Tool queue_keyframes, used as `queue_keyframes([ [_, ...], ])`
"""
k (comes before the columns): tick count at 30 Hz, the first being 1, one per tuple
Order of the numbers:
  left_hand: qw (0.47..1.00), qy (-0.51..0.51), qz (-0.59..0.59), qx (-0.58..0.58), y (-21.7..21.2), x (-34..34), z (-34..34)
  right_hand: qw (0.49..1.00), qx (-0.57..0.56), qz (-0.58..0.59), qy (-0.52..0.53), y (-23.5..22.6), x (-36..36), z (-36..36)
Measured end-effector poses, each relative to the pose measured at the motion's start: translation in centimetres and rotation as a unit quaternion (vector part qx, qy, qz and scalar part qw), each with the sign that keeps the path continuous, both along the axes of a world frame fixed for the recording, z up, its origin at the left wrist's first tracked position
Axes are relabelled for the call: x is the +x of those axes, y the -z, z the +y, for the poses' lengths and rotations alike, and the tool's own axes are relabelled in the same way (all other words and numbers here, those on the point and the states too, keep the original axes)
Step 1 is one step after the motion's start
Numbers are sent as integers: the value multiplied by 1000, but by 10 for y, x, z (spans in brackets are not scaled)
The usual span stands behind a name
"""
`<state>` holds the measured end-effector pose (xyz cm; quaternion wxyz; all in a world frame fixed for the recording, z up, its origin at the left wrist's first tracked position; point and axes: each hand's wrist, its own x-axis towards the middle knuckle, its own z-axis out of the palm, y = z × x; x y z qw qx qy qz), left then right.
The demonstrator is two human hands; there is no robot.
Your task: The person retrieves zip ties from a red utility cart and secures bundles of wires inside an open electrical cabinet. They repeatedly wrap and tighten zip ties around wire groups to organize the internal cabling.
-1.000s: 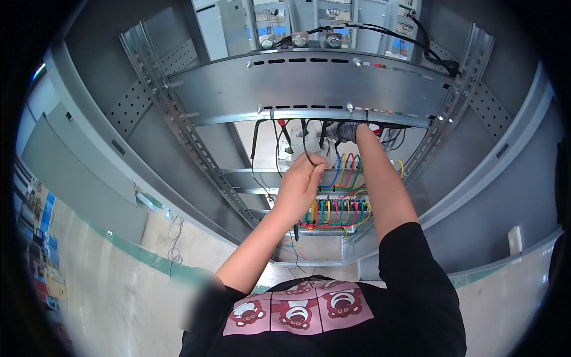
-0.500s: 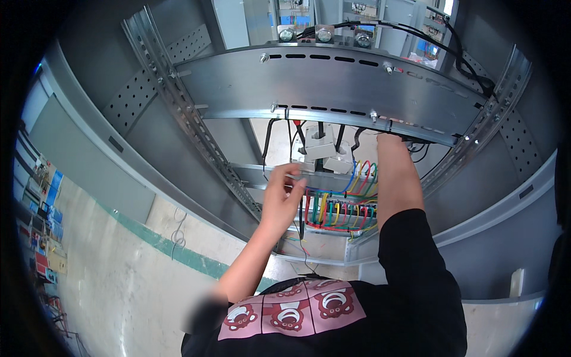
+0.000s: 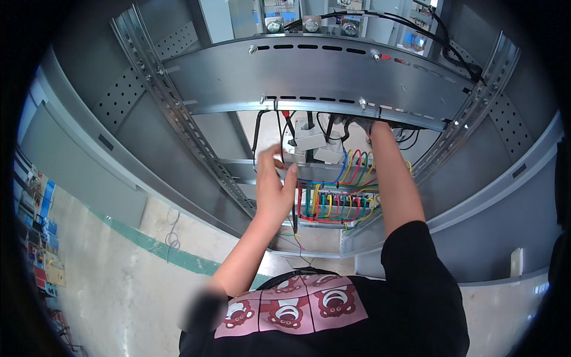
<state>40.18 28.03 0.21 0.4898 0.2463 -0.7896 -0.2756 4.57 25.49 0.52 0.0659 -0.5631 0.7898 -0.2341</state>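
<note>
My left hand [image 3: 275,184] is raised inside the metal cabinet frame, fingers bent and thumb held apart from them. Beside its fingertips hang thin black wires [image 3: 281,134], and I see nothing gripped. Just right of it are pale grey box-shaped blocks [image 3: 310,140] with thick black cables [image 3: 310,120] around them. My right forearm reaches up to the lower edge of the metal crossbeam [image 3: 321,77]. There my right hand [image 3: 379,127] goes behind the beam among dark cables, its fingers hidden. Below both hands, coloured wires [image 3: 333,219] loop over a terminal strip [image 3: 339,200].
Slotted upright rails [image 3: 169,98] flank the opening on both sides. Large bolts [image 3: 311,25] stand above the crossbeam, with a black cable bundle [image 3: 392,22] running right. A grey cable coil [image 3: 172,239] lies on the floor at left, near a green stripe [image 3: 148,241].
The view has shifted slightly, so the cabinet sits a bit higher and further left. My left hand's fingers have moved nearer the hanging black wires. My right hand remains behind the crossbeam.
</note>
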Motion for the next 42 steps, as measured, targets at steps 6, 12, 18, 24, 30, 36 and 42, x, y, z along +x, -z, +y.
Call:
queue_keyframes([
  [6,993,107,54,-7,-42,-35,7,913,-185,-334,-142,32,6,25],
  [12,950,182,150,205,-41,-78,-12,835,-242,494,-23,-9,61,46],
  [18,938,179,176,241,-30,-105,-11,957,-271,-33,-101,-11,71,41],
  [24,931,192,205,234,-38,-123,-6,949,-254,-151,-107,7,38,26],
  [30,916,171,260,252,-34,-100,-9,941,-220,-242,-85,-4,49,43],
  [36,885,195,307,289,-35,-98,-11,871,-412,-266,8,7,96,86],
  [42,885,232,280,290,-35,-86,-15,810,-547,-188,97,8,162,125],
])
